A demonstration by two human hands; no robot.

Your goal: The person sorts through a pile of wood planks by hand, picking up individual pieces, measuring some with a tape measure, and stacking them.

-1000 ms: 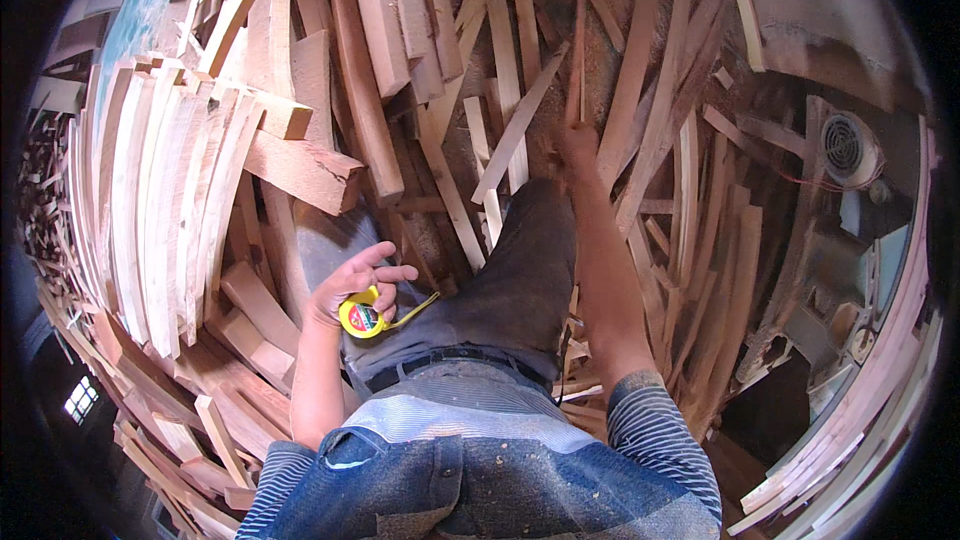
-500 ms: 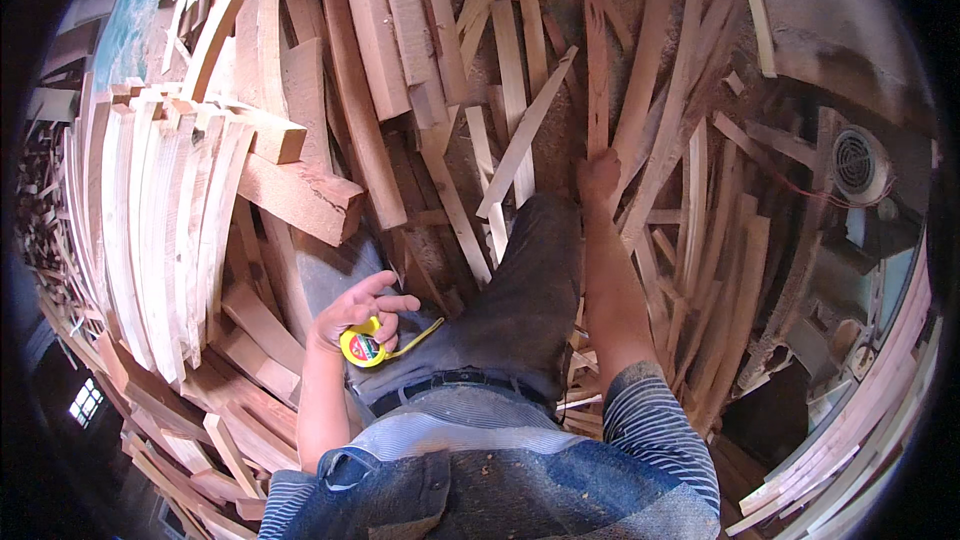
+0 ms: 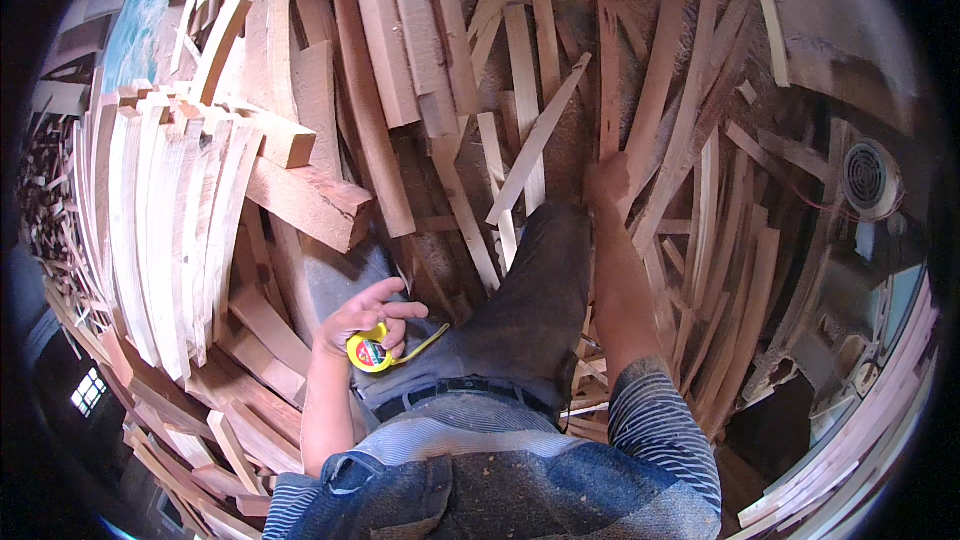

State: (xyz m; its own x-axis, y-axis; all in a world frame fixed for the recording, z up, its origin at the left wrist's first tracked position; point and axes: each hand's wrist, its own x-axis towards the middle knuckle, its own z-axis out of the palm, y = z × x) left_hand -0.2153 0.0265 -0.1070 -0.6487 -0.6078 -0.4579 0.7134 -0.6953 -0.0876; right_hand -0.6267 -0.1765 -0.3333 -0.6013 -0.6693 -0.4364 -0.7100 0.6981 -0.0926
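Note:
My left hand (image 3: 378, 315) is closed around a yellow tape measure (image 3: 370, 354) in front of my left thigh. Its thumb and index finger stick out, and a short length of yellow tape (image 3: 428, 342) projects from the case. Farther forward, my right hand (image 3: 608, 178) grips the near end of a long, narrow wooden strip (image 3: 608, 70), which runs away from me over the floor. Beside that strip, a wider board (image 3: 655, 80) reaches almost to my right hand. A pale loose slat (image 3: 540, 140) lies slanted left of it.
A tall stack of pale strips (image 3: 165, 230) stands at my left, with a thick beam (image 3: 310, 202) jutting toward me. Long planks (image 3: 365, 90) lie ahead. On the right are more boards (image 3: 735, 280) and a round-grilled motor or fan (image 3: 868, 180).
The whole view has shifted slightly, so things sit a little lower and to the right. The strip in my right hand shows a narrower face. Both hands keep their hold.

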